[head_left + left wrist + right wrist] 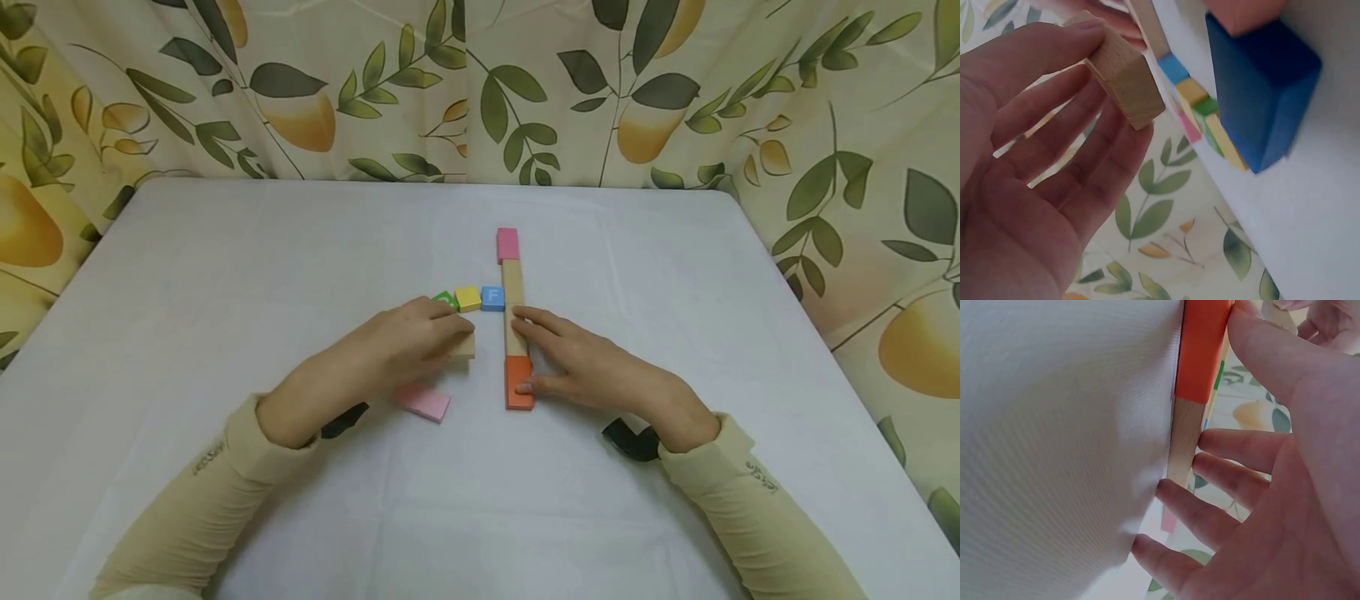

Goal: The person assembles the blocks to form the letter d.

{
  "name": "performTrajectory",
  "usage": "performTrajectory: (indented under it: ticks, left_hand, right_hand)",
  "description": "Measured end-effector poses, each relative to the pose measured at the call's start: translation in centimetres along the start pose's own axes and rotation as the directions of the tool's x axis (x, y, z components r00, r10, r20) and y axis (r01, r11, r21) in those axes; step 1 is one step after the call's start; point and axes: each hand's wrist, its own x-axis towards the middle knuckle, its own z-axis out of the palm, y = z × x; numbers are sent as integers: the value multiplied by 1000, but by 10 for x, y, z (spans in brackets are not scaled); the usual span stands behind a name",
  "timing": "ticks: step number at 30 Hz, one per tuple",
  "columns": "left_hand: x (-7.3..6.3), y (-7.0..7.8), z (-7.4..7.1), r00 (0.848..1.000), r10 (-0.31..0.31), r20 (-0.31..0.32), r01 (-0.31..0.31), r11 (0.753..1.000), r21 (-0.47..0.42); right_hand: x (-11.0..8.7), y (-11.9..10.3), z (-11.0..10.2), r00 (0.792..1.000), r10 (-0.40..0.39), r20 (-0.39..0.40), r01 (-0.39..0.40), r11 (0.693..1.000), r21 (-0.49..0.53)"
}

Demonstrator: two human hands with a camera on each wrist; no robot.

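Note:
My left hand (401, 337) pinches a plain wooden block (1129, 84) between thumb and fingertips, raised off the table in the left wrist view. My right hand (585, 358) lies along a straight line of blocks with its fingers spread. Its thumb touches the orange block (517, 373) at the near end, while its fingertips rest against the plain wood section (512, 279). A pink block (507, 242) caps the far end. Left of this line, a blue block with an F (492, 298), a yellow block (467, 298) and a partly hidden green block (443, 297) form a short row.
Near my left wrist lies a pale pink block (426, 404). A dark blue block (1266, 94) with a salmon-pink block (1244, 14) against it shows in the left wrist view. The white-covered table (637, 250) is backed by a leaf-patterned curtain (405, 92).

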Motion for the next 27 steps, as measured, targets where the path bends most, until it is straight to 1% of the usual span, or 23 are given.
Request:
performTrajectory:
  ticks: [3,8,11,17,21,24,27]
  left_hand:
    - [2,5,5,1000,16,22,-16,1000,-14]
    - [5,13,14,996,81,30,-80,997,-17]
    - [6,16,17,994,102,45,-102,995,-16]
    - [7,21,21,989,99,111,-97,995,-27]
    - [8,24,23,987,77,140,-72,997,-41]
    - [8,27,25,986,61,153,-54,997,-49]
    - [7,29,28,987,53,152,-47,998,-48]
  right_hand:
    - [0,1,0,1000,1,0,-1,1000,6]
    - [0,1,0,1000,1,-1,-1,1000,11]
    - [0,1,0,1000,1,2,-1,1000,8]
    - [0,1,-1,1000,-9,0,9,1000,-17]
    - [0,3,0,999,-38,-22,37,999,-34]
    - [0,5,1,998,-57,-38,55,998,-38]
    - [0,6,1,996,-72,-55,69,997,-42]
